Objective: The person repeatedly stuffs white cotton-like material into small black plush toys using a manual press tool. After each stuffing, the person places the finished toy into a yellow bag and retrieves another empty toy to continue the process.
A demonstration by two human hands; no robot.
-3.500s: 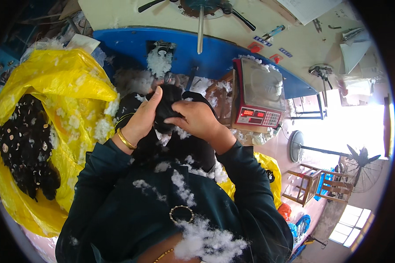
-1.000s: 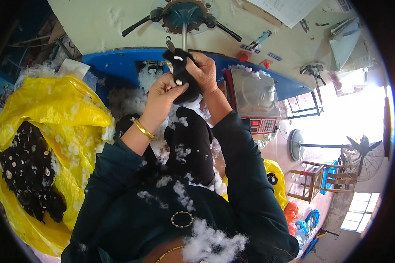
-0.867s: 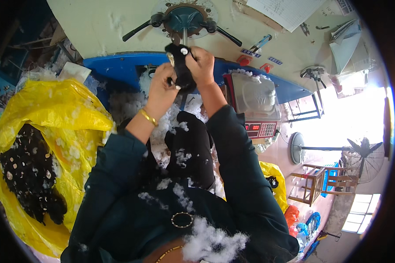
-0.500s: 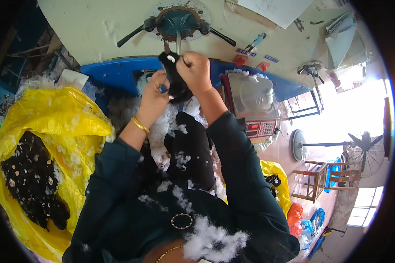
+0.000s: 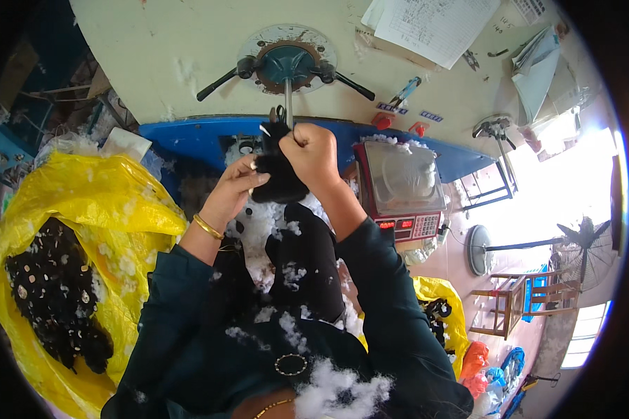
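A black furry plush piece [image 5: 281, 180] with small white parts hangs at the end of a thin metal tube [image 5: 288, 105]. The tube juts toward me from a dark green round fitting [image 5: 285, 64] with two black handles. My right hand [image 5: 314, 157] is closed in a fist around the plush's upper right side, by the tube. My left hand [image 5: 229, 188] pinches the plush's left edge near a white bit, thumb and fingers together. A dark looped tip [image 5: 280, 112], perhaps scissor handles, shows just above the plush. White fluffy stuffing [image 5: 257, 237] lies beneath, around my legs.
At my left stands a yellow sack [image 5: 112, 185] holding black plush pieces [image 5: 52, 286]. A red scale [image 5: 402, 185] is at right, below red knobs [image 5: 382, 121] on the machine panel. Papers [image 5: 426, 28] lie above. Another yellow sack [image 5: 457, 314], a wooden chair [image 5: 500, 300] and a fan [image 5: 581, 253] stand farther right.
The view has shifted, so the machine sits lower in the picture. The plush has turned and shows a broader black side; my left hand has shifted its pinch along its left edge.
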